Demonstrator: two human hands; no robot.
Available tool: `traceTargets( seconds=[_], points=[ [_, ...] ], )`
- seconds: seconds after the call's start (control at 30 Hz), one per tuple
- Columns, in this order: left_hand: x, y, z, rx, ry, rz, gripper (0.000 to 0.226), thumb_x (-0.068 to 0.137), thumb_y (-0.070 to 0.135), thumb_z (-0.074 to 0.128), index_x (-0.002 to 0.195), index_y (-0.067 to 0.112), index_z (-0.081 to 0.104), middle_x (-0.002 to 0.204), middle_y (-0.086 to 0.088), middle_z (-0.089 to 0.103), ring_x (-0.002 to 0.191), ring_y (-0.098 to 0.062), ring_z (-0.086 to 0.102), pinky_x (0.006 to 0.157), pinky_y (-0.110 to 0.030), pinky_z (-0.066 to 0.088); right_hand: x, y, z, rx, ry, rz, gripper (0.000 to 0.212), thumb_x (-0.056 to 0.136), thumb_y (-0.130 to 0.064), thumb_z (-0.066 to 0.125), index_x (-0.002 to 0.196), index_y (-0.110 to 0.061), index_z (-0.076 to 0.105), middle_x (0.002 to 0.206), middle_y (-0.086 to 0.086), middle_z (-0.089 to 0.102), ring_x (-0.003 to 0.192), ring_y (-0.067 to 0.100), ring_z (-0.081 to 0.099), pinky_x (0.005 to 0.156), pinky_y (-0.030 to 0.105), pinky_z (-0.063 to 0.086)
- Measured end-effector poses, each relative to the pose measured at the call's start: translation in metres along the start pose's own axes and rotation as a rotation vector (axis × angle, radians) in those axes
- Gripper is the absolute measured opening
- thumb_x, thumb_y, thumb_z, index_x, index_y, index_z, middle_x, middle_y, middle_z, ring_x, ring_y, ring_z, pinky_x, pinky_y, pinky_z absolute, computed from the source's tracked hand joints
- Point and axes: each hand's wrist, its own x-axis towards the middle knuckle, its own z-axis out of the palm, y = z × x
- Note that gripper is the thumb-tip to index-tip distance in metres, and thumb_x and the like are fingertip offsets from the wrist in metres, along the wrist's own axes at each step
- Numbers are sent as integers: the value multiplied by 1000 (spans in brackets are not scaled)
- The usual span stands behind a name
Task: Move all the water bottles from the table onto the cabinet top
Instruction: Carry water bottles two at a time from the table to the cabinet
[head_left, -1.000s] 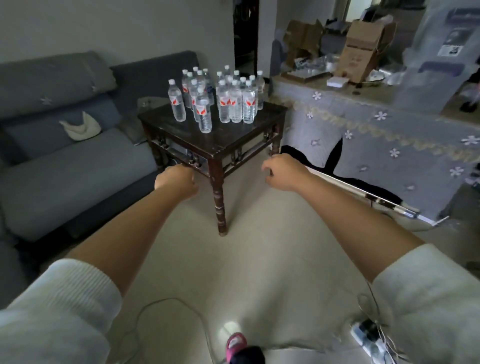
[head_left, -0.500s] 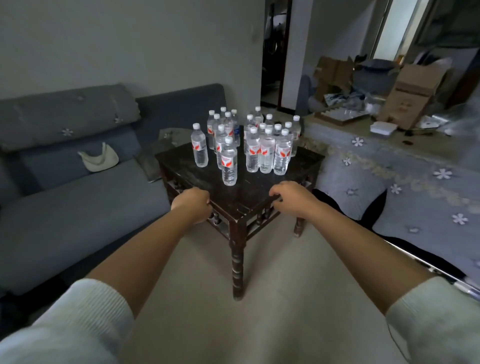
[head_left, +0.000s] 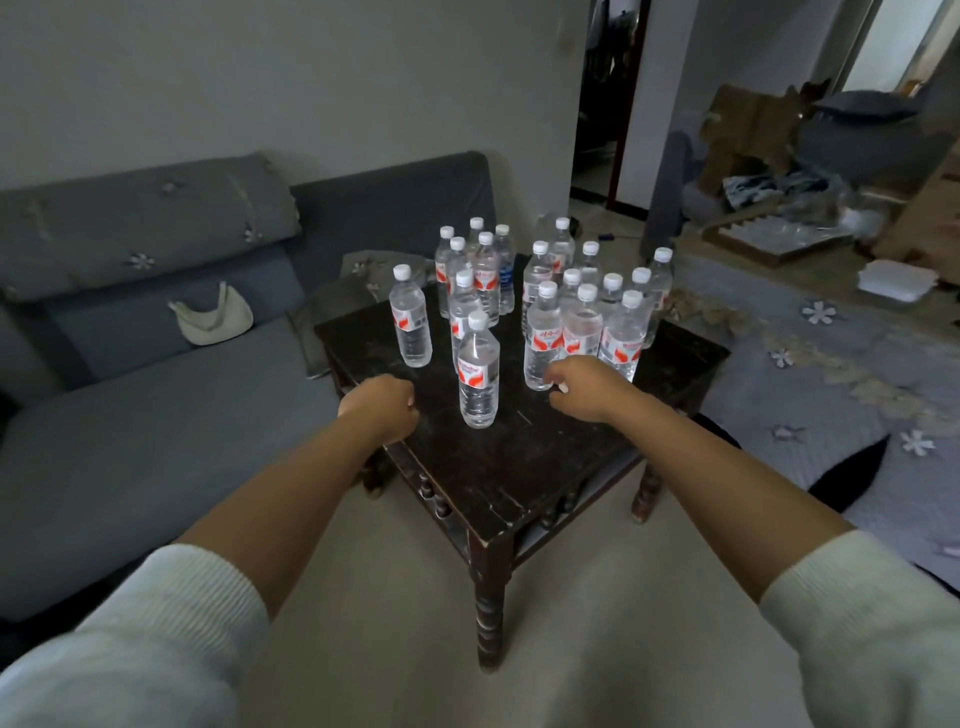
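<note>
head view: your left hand (head_left: 382, 408) and right hand (head_left: 582, 387) hover curled, holding nothing, over the dark square wooden counter (head_left: 519, 467). the clear plastic white-capped water bottles (head_left: 582, 322) stand packed there, none moved. the lone front bottle (head_left: 478, 371) sits between your fists; a careless reach topples neighbours.

Home living room (sofa (head_left: 156, 364), wooden table (head_left: 519, 467)).

Rear water bottles (head_left: 561, 244) hide behind front ones; upper-right clutter (head_left: 779, 208) is blurred; sofa (head_left: 78, 415) cut off left.
</note>
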Motion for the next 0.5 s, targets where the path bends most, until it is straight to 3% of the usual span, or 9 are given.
traceTargets(
  seconds=[0.27,0.5],
  points=[
    [91,-21,0,-78,-12,-125,32,92,24,48,118,9,60,120,-14,58,111,-30,57,92,-39,50,122,-12,-16,43,42,-136,44,88,-19,57,131,-11,49,130,12,54,116,28,53,92,36,45],
    [164,-70,0,-130,-12,-173,33,92,24,48,122,10,55,124,-13,58,113,-30,56,95,-40,50,204,-36,11,19,-21,-30,65,85,-38,62,140,-17,35,142,12,41,126,31,48,96,39,45]
  ],
)
